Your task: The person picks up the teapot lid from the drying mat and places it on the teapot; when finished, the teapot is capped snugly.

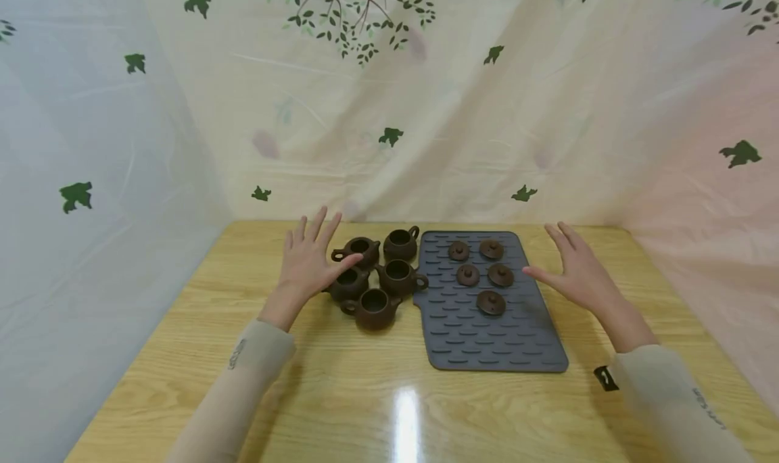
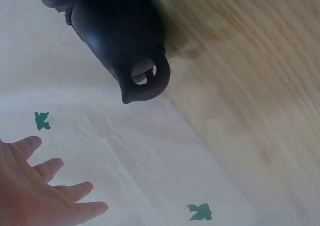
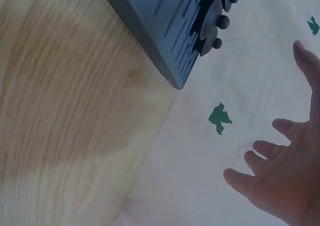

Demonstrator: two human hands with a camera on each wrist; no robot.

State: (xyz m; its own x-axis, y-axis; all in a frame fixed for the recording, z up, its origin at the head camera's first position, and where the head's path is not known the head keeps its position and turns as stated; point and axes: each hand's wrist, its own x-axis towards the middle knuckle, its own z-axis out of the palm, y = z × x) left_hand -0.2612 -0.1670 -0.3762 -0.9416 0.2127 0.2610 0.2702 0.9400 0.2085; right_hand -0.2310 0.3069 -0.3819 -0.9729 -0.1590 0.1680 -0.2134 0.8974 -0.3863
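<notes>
My left hand (image 1: 308,263) is held up with fingers spread, just left of a cluster of small dark brown teapots without lids; it holds nothing. The thumb overlaps one of the pots in the head view. Closest to me in the cluster is a teapot (image 1: 374,318), and at the back stands another teapot (image 1: 399,248). In the left wrist view a teapot (image 2: 120,25) shows its looped handle. Fingers apart and holding nothing, my right hand (image 1: 579,272) hovers at the right edge of a grey ridged mat (image 1: 468,351). Several round brown lids with knobs lie on it, the nearest lid (image 1: 491,303) in front.
Everything stands on a light wooden table (image 1: 341,395). A pale curtain (image 1: 450,165) with green leaf and bird prints hangs around its back and sides. A small black tag (image 1: 606,378) shows by the right sleeve.
</notes>
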